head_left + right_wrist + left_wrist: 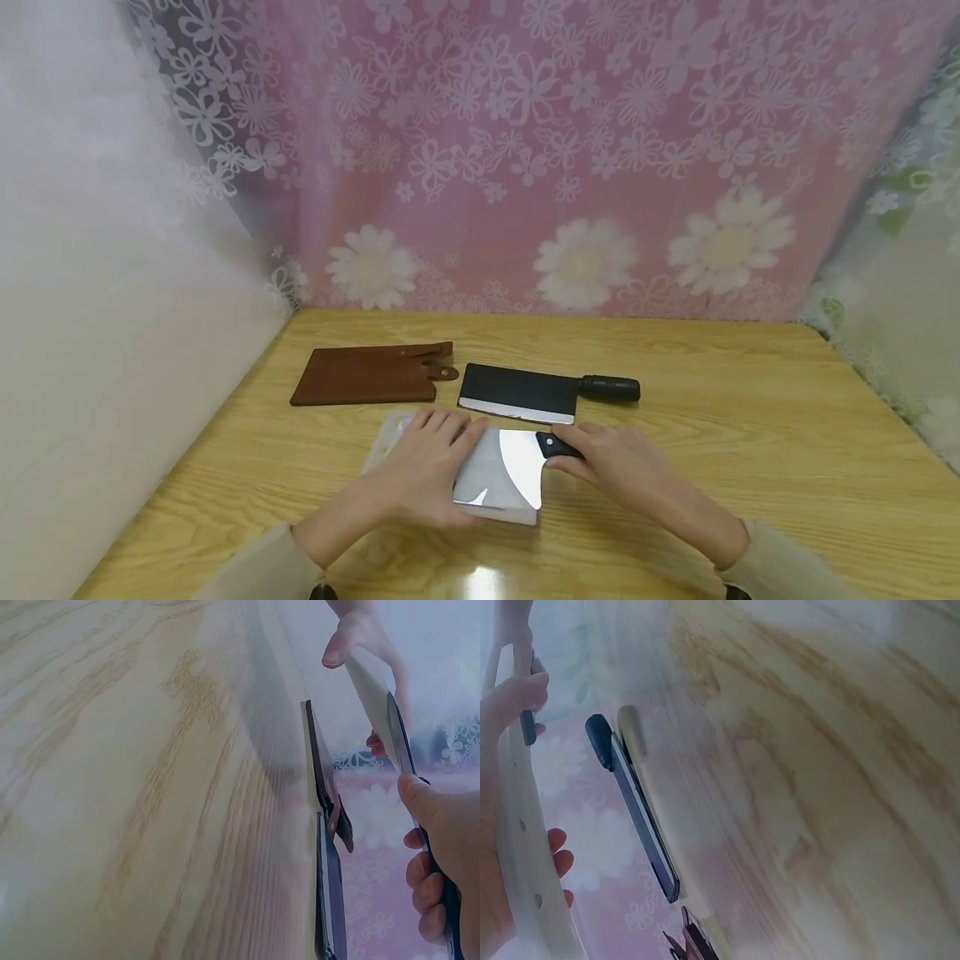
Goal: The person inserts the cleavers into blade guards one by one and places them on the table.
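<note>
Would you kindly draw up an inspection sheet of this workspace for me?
Surface: wood-grain table, with glare near the front.
Job's things: shiny knife, black handle, overlapping the white cover; whether the blade sits inside is unclear.
Clutter: black cleaver and brown sheath, lying farther back.
Grips: left grip holds the white cover; right grip holds the black handle.
Cables: nothing seen.
Surroundings: pink floral curtain behind, white sheet at left.

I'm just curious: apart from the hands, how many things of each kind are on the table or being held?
Knives: 2 (shiny-bladed knife, black-bladed knife)
Cases: 1 (brown case)
Flat pieces: 1 (white flat piece)
Total: 4
</note>
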The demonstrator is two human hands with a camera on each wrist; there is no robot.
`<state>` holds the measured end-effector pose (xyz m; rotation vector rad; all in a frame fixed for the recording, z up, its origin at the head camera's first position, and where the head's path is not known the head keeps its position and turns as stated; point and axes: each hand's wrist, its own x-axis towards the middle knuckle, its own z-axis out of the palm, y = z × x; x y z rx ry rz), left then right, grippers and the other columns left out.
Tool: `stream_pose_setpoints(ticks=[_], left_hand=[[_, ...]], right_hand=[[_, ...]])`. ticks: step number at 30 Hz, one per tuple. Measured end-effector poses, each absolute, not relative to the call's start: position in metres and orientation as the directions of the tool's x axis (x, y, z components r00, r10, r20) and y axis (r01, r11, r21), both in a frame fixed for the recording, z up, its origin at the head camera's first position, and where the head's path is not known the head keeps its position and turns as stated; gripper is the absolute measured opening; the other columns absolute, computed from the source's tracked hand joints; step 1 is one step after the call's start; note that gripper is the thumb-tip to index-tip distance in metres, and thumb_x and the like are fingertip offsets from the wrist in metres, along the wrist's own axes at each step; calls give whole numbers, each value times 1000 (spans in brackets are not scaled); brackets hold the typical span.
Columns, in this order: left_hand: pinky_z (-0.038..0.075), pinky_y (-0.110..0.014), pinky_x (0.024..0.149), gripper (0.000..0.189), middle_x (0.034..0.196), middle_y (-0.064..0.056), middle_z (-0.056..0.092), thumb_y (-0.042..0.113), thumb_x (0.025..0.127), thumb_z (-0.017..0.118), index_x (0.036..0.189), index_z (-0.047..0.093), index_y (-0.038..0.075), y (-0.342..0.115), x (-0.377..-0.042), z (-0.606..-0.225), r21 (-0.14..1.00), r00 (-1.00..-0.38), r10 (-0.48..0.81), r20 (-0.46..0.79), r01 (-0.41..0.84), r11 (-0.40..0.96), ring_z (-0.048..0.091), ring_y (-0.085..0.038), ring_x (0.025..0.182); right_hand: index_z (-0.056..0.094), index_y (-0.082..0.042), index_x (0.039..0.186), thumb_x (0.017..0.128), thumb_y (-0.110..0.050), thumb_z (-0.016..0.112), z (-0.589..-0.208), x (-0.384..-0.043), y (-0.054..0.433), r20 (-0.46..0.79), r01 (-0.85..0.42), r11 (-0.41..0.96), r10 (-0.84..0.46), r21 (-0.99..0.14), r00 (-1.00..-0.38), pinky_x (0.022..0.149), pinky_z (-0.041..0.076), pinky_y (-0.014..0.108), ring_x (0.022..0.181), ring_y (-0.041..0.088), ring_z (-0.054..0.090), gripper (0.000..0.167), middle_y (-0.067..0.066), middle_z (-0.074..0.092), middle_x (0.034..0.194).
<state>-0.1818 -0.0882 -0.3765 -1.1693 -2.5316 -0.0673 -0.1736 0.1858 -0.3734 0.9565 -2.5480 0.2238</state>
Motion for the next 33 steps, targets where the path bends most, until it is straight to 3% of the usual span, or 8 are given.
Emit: stream_pose_setpoints(ticks=[5, 11, 18, 33], left_hand=[[34, -43, 93, 102, 116, -7, 51, 73, 59, 61, 135, 43, 8, -84, -183, -377, -117, -607, 726, 322, 736, 667, 46, -23, 109], [34, -41, 94, 103, 115, -7, 52, 70, 54, 65, 134, 44, 9, -85, -186, -379, -154, -592, 724, 355, 726, 670, 47, -22, 107], [36, -42, 92, 102, 115, -7, 53, 69, 54, 66, 133, 46, 8, -85, -189, -380, -128, -590, 713, 380, 729, 672, 49, -23, 106], [36, -44, 92, 108, 115, -9, 51, 77, 54, 63, 133, 44, 6, -91, -187, -375, -167, -579, 738, 347, 736, 657, 47, -25, 107]], right_hand=[[65, -13, 101, 79, -38, 69, -375, -176, 182, 440, -658, 753, -591, -1, -677, 45, 41, 26, 55, 12, 57, 34, 1, 66, 79], [66, -12, 102, 75, -37, 73, -375, -177, 180, 463, -643, 766, -576, 18, -674, 42, 38, 25, 50, 10, 53, 36, 0, 65, 77], [67, -12, 101, 76, -40, 72, -375, -179, 174, 464, -641, 766, -582, 39, -668, 41, 36, 23, 48, 11, 53, 38, 2, 66, 75], [68, -15, 100, 81, -43, 66, -377, -180, 169, 362, -611, 784, -542, -105, -758, 44, 31, 18, 50, 2, 41, 33, -4, 63, 73]])
